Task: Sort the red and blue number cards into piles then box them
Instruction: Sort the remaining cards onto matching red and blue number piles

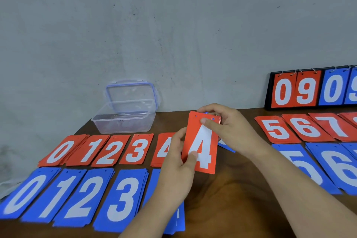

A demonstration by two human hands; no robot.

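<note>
Though sorted piles point(108, 150) cover the table point(222, 195), left hand point(177, 162) and right hand point(228, 127) pinch a red 4 card point(202, 147) in their fingers point(192, 157); the box point(123, 121) at ten o'clock looks unfilled.

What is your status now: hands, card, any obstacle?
Left hand and right hand both pinch red 4 card, held up. Red 4 pile just beside it, partly behind left hand. No obstacle seen.

One box point(123, 120), one scoreboard point(309, 89), two hands point(178, 164) point(231, 127).
</note>
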